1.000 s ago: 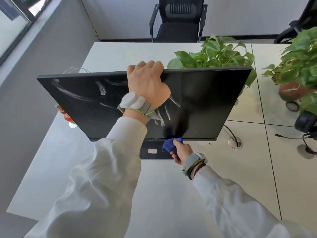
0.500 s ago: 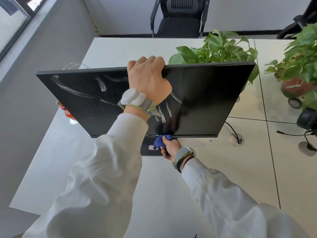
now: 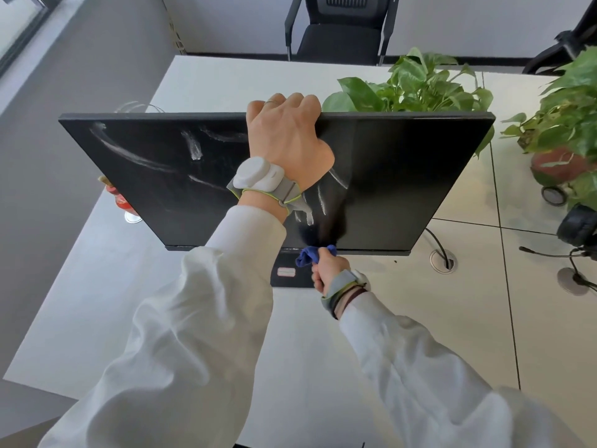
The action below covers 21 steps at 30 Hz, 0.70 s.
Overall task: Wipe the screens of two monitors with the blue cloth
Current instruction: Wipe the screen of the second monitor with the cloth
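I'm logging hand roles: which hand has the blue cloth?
The right hand, low at the bottom edge of the black flat monitor, grips the bunched blue cloth. The left hand instead has its fingers curled over the monitor's top edge.

A pale tabletop (image 3: pixel 97 302) fills most of the frame. On it stand a black monitor base (image 3: pixel 290 273) at centre, a round cable grommet (image 3: pixel 443 260) right of it, and a potted plant (image 3: pixel 562 130) and headset (image 3: pixel 578 226) at the right edge.
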Motion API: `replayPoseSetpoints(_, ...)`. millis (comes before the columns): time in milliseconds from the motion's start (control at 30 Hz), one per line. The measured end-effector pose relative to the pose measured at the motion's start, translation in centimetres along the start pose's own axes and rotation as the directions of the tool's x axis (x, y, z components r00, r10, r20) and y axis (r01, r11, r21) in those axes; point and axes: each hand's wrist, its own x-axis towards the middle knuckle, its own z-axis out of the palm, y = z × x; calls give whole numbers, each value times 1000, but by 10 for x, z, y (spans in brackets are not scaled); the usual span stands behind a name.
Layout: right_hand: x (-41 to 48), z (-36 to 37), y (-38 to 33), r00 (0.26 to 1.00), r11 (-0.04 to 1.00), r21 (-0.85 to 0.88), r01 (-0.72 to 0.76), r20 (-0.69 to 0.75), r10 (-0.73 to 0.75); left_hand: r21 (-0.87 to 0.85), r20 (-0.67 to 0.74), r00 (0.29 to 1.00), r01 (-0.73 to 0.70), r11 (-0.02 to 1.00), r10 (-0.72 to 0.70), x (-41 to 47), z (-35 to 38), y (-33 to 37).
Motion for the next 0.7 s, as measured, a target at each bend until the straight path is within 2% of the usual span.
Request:
replayPoseSetpoints(200,-14,46,6,997,1000,8,-25,75,24,-3,16,1000,3,1000,-3,1,-5,-3)
replayPoseSetpoints(500,9,-39,-6,998,999,16,-38,-59,39,10,1,1000,-16,1000,16,3,-1,-1)
replayPoseSetpoints(700,7,-25,-13,995,995,30,-98,16,98,9,9,1000,-1,1000,1,3,0,2)
